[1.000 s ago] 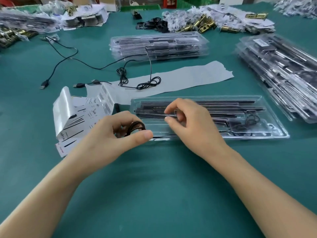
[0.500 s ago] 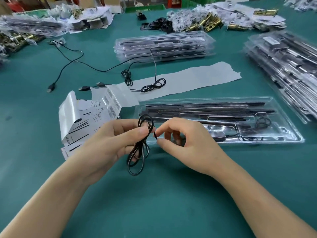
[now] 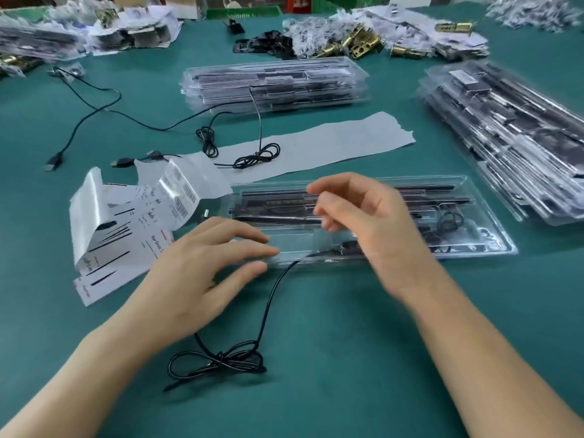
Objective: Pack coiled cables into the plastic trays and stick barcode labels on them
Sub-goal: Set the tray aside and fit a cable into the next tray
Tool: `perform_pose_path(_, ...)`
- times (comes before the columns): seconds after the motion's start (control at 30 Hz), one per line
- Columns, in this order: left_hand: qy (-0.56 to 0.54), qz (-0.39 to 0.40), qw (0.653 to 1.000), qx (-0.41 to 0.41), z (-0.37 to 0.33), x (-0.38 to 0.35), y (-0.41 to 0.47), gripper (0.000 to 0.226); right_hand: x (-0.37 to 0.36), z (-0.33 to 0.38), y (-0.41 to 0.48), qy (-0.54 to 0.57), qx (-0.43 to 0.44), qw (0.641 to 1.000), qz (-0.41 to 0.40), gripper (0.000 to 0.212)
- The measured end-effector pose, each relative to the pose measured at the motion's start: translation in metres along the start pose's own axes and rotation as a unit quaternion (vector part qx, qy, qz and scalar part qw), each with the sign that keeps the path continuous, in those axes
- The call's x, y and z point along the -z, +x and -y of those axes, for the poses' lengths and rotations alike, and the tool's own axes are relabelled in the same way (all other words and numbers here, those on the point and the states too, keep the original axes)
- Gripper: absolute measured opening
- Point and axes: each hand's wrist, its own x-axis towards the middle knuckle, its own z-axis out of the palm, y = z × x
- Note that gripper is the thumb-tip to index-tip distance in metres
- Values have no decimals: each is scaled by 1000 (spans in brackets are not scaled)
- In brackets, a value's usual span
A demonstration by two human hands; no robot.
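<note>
A clear plastic tray [image 3: 493, 245] with black parts lies across the green table in front of me. A black coiled cable [image 3: 221, 361] lies on the table near me, tied in a bow; one strand runs up to the tray's near edge. My left hand [image 3: 202, 270] hovers with spread, straight fingers at the tray's left near corner, holding nothing. My right hand [image 3: 363, 222] is blurred above the tray's middle, fingers loosely curled, empty as far as I can see. A sheet of barcode labels [image 3: 126, 222] lies curled left of the tray.
Stacks of packed trays stand behind [image 3: 275, 83] and at the right [image 3: 512, 134]. Loose cables [image 3: 256, 156] lie on a strip of backing paper [image 3: 331, 140]. More cables with USB plugs [image 3: 53, 161] trail at the left. Bagged brass parts [image 3: 357, 42] fill the far edge.
The coiled cable left my hands and now lies on the table near me. Both hands moved up over the tray and opened.
</note>
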Motion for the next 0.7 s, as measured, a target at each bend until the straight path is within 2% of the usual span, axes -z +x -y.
perform_pose_path(0.03,4,-2,1000,-8,2,-1,0,32,12,0,1,-102,19,994,-22,13)
perform_pose_path(0.1,16,-13,1000,-22,5,-2,2,30,38,4,2,-317,25,948,-31,8)
perform_pose_path(0.17,25,-17,999,-31,6,-3,1,29,56,5,2,-427,-13,904,6,7)
perform_pose_path(0.23,25,-24,999,-33,6,-4,2,26,62,6,5,-478,-45,877,28,10)
perform_pose_path(0.3,28,-26,999,-36,7,-5,3,20,64,9,14,-533,-46,844,48,34)
perform_pose_path(0.37,27,-25,999,-38,7,-5,3,21,65,17,27,-561,-64,820,98,61)
perform_pose_path(0.4,26,-25,999,-37,6,-5,3,21,65,21,33,-567,-79,811,126,68)
perform_pose_path(0.5,29,-30,998,-41,6,-5,2,20,62,25,47,-576,-104,792,175,71)
perform_pose_path(0.7,27,-41,998,-50,8,-7,2,23,50,27,66,-599,-154,762,189,82)
